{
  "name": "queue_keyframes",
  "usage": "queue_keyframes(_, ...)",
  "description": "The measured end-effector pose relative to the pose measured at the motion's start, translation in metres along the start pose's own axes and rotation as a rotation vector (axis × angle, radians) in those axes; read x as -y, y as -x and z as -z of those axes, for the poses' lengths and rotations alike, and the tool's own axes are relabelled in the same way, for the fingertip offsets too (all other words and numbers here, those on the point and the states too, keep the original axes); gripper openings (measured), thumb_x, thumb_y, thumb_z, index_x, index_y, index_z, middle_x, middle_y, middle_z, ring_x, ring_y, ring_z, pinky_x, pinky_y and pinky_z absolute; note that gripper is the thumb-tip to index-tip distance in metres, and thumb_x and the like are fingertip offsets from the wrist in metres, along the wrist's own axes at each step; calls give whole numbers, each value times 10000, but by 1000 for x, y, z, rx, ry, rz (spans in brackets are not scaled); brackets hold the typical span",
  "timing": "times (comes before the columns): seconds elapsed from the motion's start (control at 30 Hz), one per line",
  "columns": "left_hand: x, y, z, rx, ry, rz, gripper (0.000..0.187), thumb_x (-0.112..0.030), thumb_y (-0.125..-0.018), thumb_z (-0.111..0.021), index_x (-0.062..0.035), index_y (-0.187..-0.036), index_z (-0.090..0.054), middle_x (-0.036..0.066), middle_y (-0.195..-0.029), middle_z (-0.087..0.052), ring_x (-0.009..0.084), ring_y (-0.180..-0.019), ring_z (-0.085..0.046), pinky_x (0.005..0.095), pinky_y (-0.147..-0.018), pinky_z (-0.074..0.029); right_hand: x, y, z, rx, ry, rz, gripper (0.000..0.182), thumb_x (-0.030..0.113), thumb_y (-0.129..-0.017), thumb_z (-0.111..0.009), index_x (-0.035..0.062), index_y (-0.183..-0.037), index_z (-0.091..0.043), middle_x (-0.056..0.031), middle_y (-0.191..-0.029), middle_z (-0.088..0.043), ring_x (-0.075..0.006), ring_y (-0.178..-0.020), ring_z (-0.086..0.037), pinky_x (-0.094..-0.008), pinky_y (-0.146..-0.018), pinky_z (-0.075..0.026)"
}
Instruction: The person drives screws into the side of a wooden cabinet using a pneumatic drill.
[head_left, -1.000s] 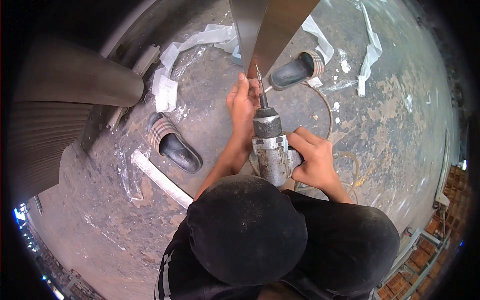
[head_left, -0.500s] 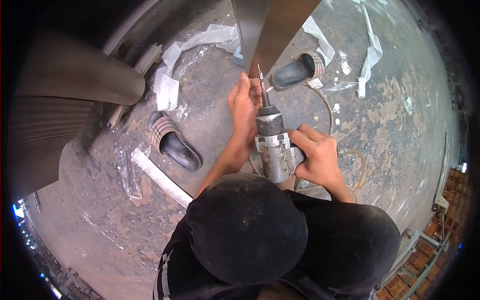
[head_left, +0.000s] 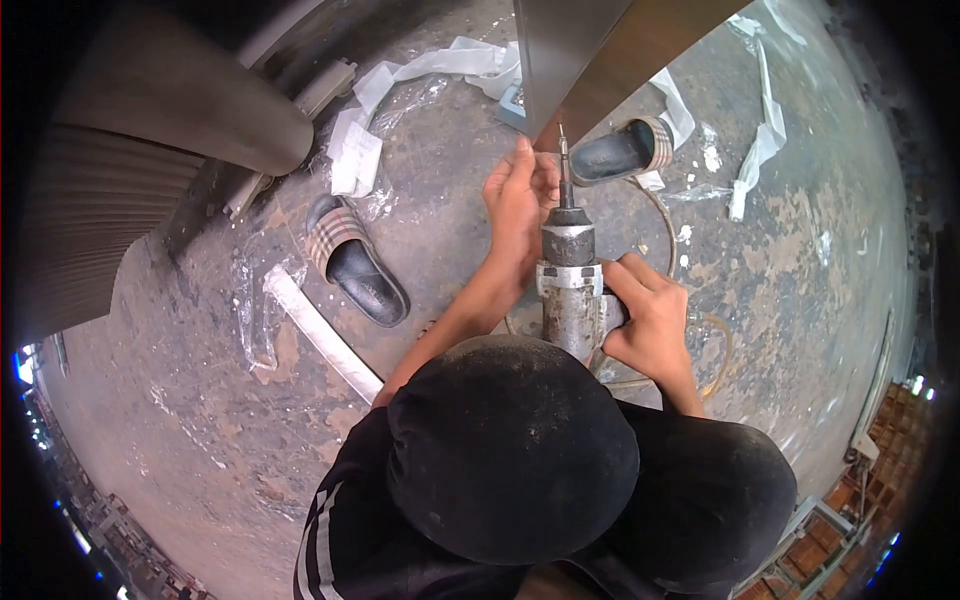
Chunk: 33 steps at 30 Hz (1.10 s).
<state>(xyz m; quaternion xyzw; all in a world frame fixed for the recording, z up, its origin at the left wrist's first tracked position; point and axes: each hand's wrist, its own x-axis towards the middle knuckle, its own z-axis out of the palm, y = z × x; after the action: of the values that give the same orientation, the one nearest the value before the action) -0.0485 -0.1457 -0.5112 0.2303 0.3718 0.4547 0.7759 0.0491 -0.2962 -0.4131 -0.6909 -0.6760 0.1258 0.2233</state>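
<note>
My right hand [head_left: 652, 312] is wrapped around the pistol grip of a worn silver air drill [head_left: 572, 285]. A long, slim driver bit [head_left: 565, 165] points away from me, with its tip at the low end of a brown metal panel [head_left: 640, 62]. Close beside the bit is my left hand [head_left: 515, 205], thumb raised and fingers curled at the panel's lower end. Whatever lies between those fingers is hidden. A thin hose [head_left: 722, 345] runs by the drill's grip.
Two checked slides, one on the left [head_left: 362, 275] and one on the right [head_left: 622, 152], lie on the worn floor [head_left: 790, 290]. White wrapping strips [head_left: 440, 65] and a long white strip [head_left: 325, 338] are scattered around. Large brown metal pieces [head_left: 190, 100] stand at left. Black clothing [head_left: 510, 450] fills the lower middle.
Both hands, the drill and the metal panel appear shifted to the right in view, as the camera has turned slightly. The grip on the drill looks the same.
</note>
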Motion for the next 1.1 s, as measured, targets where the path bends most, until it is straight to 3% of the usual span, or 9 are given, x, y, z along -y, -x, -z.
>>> queue_keyframes(0.17, 4, -2, 0, -3, 85, 1, 395, -409, -1058, -519, -46, -928, -605, 64, -687, -610, 112, -572, -564, 244, -512, -438, 1, -1, 1, -1, -14, -2, 468, 38, -575, -645, 133, -1033, -660, -73, -809, -564, -355, -659, -595, -434, -580, -465)
queue_keyframes(0.27, -4, 4, -4, -5, 147, 45, 298, -304, -1052, -562, -56, -889, -583, 45, -733, -618, 96, -598, -551, 229, -541, -440, 1, -1, 1, 4, 2, 1, 465, 34, -572, -642, 131, -1027, -658, -72, -811, -566, -355, -663, -595, -431, -580, -464)
queue_keyframes(0.37, 2, 0, -2, -28, 74, 24, 397, -413, -1056, -522, -47, -927, -607, 63, -690, -615, 108, -560, -565, 238, -499, -436, 1, -2, 0, -3, 7, 3, 470, 31, -567, -640, 132, -1025, -656, -70, -813, -568, -355, -664, -595, -428, -577, -461)
queue_keyframes(0.47, -4, 4, -3, -7, 145, 62, 298, -307, -1049, -568, -57, -889, -581, 43, -727, -617, 96, -600, -555, 229, -541, -445, 1, -1, 0, 5, 7, -7, 475, 30, -561, -639, 133, -1025, -653, -69, -812, -567, -354, -664, -596, -426, -576, -460)
queue_keyframes(0.77, 4, -3, 1, -13, 44, 11, 403, -418, -1058, -515, -41, -942, -600, 66, -704, -614, 115, -584, -571, 246, -514, -444, 2, -2, 0, -2, 21, -5, 475, 41, -563, -645, 147, -1026, -656, -65, -809, -563, -353, -666, -600, -422, -580, -470)
queue_keyframes(0.87, -5, 4, -4, -1, 93, 50, 311, -328, -1051, -561, -74, -875, -599, 16, -727, -618, 72, -613, -551, 221, -558, -440, 3, -3, 0, -3, 15, -9, 466, 47, -573, -651, 146, -1029, -657, -65, -814, -568, -355, -670, -604, -426, -582, -473)
queue_keyframes(1.1, -3, 3, -1, 5, 52, 49, 354, -372, -1053, -540, -68, -887, -612, 17, -709, -607, 76, -603, -548, 225, -562, -439, 3, -4, 0, 1, 8, -16, 466, 49, -585, -658, 143, -1042, -654, -68, -826, -577, -355, -682, -617, -435, -587, -476)
